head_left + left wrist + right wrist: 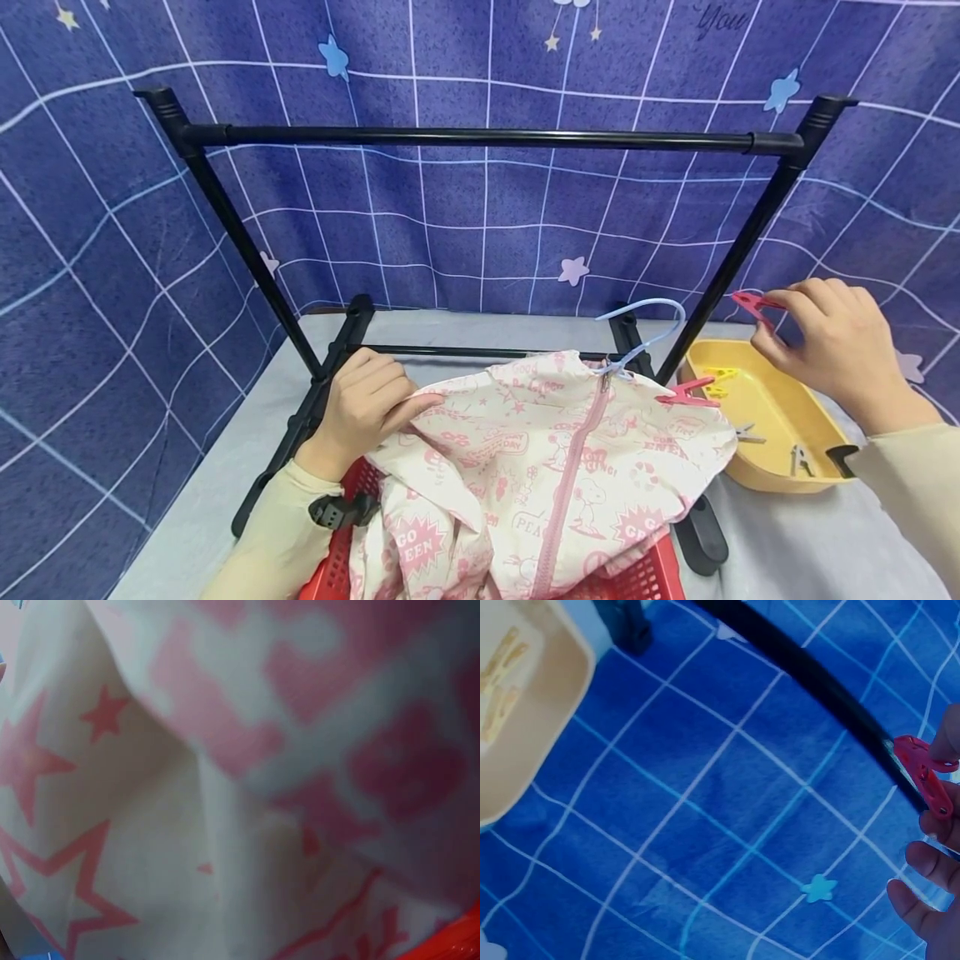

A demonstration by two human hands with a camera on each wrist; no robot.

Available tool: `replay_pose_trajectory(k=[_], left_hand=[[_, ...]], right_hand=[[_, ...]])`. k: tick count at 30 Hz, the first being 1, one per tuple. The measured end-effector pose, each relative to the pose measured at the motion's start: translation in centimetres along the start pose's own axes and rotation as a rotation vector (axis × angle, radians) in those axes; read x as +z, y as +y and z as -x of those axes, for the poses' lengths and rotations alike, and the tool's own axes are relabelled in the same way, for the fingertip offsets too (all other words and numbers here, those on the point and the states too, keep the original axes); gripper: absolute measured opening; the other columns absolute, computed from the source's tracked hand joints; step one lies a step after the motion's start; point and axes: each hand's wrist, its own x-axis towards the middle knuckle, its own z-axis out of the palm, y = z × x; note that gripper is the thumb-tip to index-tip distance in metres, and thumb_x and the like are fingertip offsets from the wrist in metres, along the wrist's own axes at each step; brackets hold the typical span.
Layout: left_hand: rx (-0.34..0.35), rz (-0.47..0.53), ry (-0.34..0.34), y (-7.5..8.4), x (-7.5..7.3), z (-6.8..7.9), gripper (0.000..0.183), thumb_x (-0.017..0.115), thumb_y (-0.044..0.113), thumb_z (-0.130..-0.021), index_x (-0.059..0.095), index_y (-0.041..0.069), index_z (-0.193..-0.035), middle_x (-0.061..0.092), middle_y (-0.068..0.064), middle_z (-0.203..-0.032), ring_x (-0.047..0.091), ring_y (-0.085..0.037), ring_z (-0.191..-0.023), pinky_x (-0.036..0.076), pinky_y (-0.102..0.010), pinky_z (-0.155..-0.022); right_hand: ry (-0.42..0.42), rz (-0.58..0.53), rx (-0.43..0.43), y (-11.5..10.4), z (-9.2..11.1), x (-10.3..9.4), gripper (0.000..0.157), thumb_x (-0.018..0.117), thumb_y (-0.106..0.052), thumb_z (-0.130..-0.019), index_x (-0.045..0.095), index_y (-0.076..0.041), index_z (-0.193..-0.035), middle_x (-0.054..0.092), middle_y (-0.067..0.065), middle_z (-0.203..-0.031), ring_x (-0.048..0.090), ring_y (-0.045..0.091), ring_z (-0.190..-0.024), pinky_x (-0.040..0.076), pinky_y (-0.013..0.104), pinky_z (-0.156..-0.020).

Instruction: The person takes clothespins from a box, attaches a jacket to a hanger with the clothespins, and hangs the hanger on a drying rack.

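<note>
Hiding much of the red basket (662,575), the garment (517,475) sags.

head: bright, even | left wrist: dim, blurred | right wrist: blue-tinted

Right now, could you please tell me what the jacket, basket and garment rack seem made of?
Zippered jacket: probably matte fabric, given its soft folds. Red basket: apparently smooth plastic, with evenly perforated walls. Garment rack: glossy, black, perhaps painted metal tubing, from its highlights.
</note>
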Motion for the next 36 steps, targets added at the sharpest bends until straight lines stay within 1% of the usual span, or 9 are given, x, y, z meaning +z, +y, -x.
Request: replay_pose_trajectory(k=[9,14,20,26,31,36], left_hand=[[-0.007,-0.005,-0.002,0.0,0.1,0.2,0.05,0.062,0.036,-0.099,0.05,0.012,-0.057,0.047,0.002,-0.055,0.048,-0.016,-0.05,0.039,-0.033,-0.058],[-0.005,-0.007,0.0,0.0,0.1,0.1,0.05,0.062,0.036,-0.099,0.05,0.012,-0.057,0.048,0.002,-0.055,0.049,-0.016,-0.049,0.04,-0.033,-0.058],[-0.004,-0.01,0.002,0.0,0.1,0.1,0.048,0.062,0.035,-0.099,0.052,0.012,-0.058,0.049,0.002,-0.056,0.049,-0.016,-0.05,0.04,-0.033,-0.058],[-0.006,-0.007,0.004,0.0,0.1,0.2,0.048,0.062,0.035,-0.099,0.052,0.012,-0.058,0.049,0.002,-0.056,0.049,-0.016,-0.05,0.04,-0.033,-0.058],[-0.006,-0.004,0.008,0.0,0.1,0.1,0.048,0.062,0.035,-0.099,0.052,0.012,-0.058,0.049,0.002,-0.056,0.05,-0.016,-0.05,0.041,-0.033,-0.058],[-0.005,-0.003,0.012,0.0,0.1,0.1,0.048,0.063,0.035,-0.099,0.052,0.012,-0.058,0.049,0.002,-0.056,0.05,-0.016,-0.05,0.041,-0.033,-0.057]], right_hand=[[0.008,-0.04,-0.055,-1.6,-1.5,-1.1,0.06,0.042,-0.047,-0.094,0.066,0.008,-0.09,0.057,0.024,-0.077,0.052,0.045,-0.069,0.038,0.055,-0.061],[0.026,-0.045,-0.085,-2.3,-2.1,-1.6,0.056,0.044,-0.042,-0.093,0.066,0.009,-0.091,0.058,0.024,-0.076,0.052,0.045,-0.068,0.037,0.053,-0.06],[0.034,-0.041,-0.114,-3.1,-2.9,-2.5,0.056,0.044,-0.042,-0.095,0.065,0.01,-0.093,0.058,0.025,-0.077,0.05,0.044,-0.065,0.037,0.052,-0.059],[0.056,-0.048,-0.123,-3.6,-3.4,-3.0,0.057,0.044,-0.043,-0.096,0.065,0.01,-0.094,0.058,0.025,-0.077,0.049,0.043,-0.064,0.036,0.052,-0.059],[0.068,-0.054,-0.114,-4.2,-3.9,-3.5,0.059,0.043,-0.045,-0.097,0.065,0.01,-0.093,0.057,0.025,-0.077,0.049,0.044,-0.063,0.035,0.052,-0.059],[0.134,-0.087,-0.095,-5.6,-4.6,-4.0,0.058,0.044,-0.044,-0.096,0.065,0.009,-0.09,0.057,0.023,-0.074,0.047,0.041,-0.06,0.034,0.051,-0.057]])
